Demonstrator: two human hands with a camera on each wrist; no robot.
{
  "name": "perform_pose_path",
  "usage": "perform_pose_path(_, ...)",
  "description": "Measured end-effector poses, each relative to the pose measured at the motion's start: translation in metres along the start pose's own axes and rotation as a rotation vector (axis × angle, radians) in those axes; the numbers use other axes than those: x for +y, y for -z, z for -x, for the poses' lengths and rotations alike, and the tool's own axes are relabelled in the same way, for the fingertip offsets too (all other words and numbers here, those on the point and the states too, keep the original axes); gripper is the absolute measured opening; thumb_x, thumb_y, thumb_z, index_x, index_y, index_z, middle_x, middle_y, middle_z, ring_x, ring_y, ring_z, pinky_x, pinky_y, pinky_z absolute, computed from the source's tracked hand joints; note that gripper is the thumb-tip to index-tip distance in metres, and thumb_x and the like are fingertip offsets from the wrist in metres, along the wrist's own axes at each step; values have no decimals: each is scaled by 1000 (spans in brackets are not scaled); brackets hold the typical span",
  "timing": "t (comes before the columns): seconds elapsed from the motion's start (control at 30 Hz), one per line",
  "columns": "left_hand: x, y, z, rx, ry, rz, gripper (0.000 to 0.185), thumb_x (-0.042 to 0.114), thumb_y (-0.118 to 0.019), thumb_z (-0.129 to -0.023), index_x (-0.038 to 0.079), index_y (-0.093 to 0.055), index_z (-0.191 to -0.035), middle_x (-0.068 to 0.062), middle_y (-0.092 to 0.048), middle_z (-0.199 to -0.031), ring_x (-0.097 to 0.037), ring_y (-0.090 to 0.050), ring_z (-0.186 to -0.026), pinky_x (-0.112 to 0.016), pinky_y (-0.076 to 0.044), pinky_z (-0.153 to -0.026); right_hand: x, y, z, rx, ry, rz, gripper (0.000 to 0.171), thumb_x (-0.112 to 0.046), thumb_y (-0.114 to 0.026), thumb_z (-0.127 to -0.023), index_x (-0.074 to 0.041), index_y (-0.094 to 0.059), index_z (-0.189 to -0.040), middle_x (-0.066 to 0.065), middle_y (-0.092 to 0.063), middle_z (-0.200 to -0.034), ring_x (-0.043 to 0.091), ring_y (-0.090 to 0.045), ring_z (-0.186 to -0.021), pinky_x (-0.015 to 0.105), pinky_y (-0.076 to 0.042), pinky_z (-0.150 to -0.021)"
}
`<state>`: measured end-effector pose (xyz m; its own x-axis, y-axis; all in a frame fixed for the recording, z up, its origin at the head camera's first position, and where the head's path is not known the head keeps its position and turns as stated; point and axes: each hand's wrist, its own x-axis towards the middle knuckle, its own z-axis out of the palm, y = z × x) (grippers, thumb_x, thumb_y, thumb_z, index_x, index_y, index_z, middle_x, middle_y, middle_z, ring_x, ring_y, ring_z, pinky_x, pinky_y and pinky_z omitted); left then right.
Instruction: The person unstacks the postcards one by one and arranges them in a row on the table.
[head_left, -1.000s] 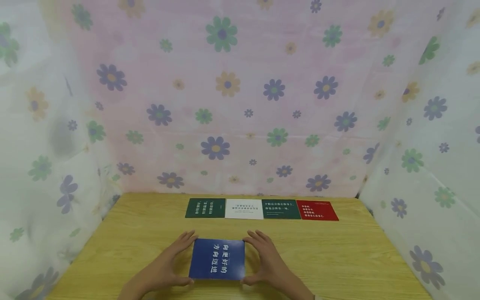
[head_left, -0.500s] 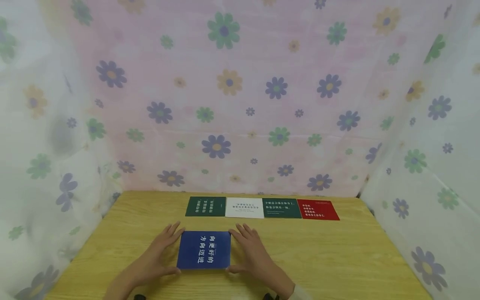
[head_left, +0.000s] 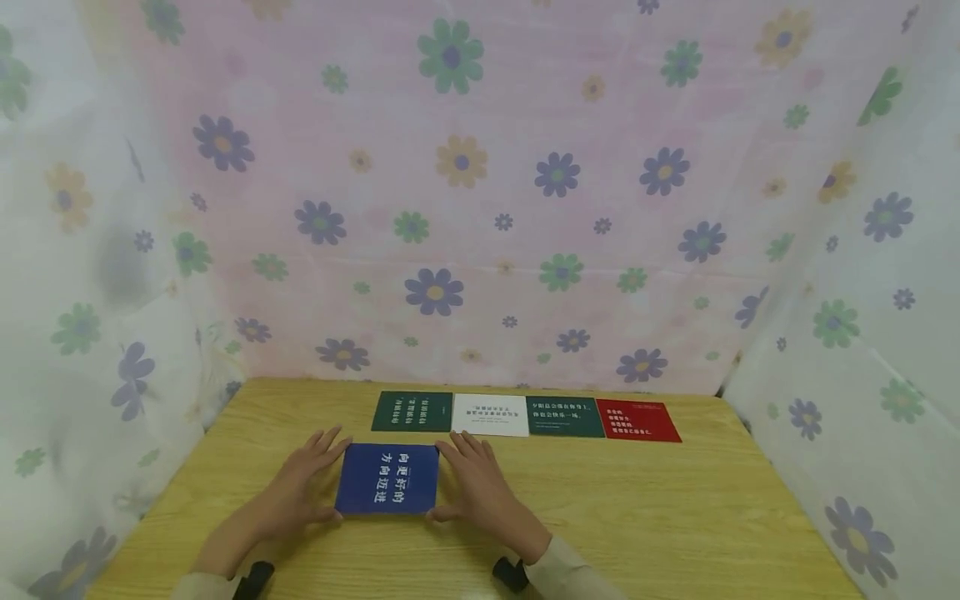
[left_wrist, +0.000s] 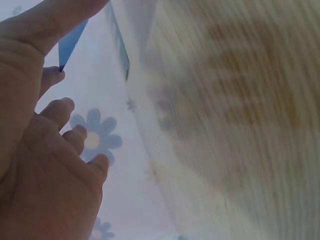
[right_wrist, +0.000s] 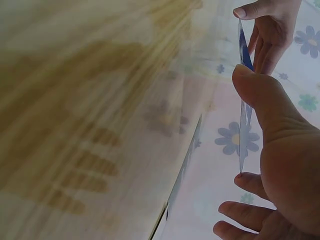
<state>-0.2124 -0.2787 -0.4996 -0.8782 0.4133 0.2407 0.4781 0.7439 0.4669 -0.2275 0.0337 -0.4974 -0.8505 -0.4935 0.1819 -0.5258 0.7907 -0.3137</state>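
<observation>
Both hands are on the blue card (head_left: 387,489) from where I'm watching; left hand (head_left: 300,485) at its left edge, right hand (head_left: 476,487) at its right edge, fingers fairly straight and pointing away, thumbs tucked at the near corners, so each hand pinches a side; neither is nearer, it sits dead between them. Card's thin, stiff-looking, glossy, roughly square, white lettering; lying flat on the wooden table (head_left: 675,517), grain running left-right. Just beyond it sits a row of four cards (head_left: 525,416), edge to edge; green, white, green, red; the blue one lies just short of the left end.
</observation>
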Motion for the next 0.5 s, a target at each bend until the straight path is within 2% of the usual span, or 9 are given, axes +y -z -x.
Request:
perform_pose_path(0.2, -13, 4, -7, -11, 31, -70, 108, 27, -98, -58, 0, -47, -150, -30, -31, -160, -59, -23, -144, -81, -18, -109, -7, -1, -17, 11, -15, 59, 102, -52, -94, -64, -13, -52, -148, 14, -45, -157, 34, -40, -146, 59, -31, -120)
perform_pose_path(0.5, -40, 14, -17, -13, 2, -110, 104, 27, -97, -60, -4, -49, -147, -31, -35, -157, -60, -26, -142, -82, -22, -106, -16, -5, -46, -29, -28, 70, 102, -54, -92, -67, -11, -50, -150, 12, -45, -158, 32, -39, -147, 59, -30, -120)
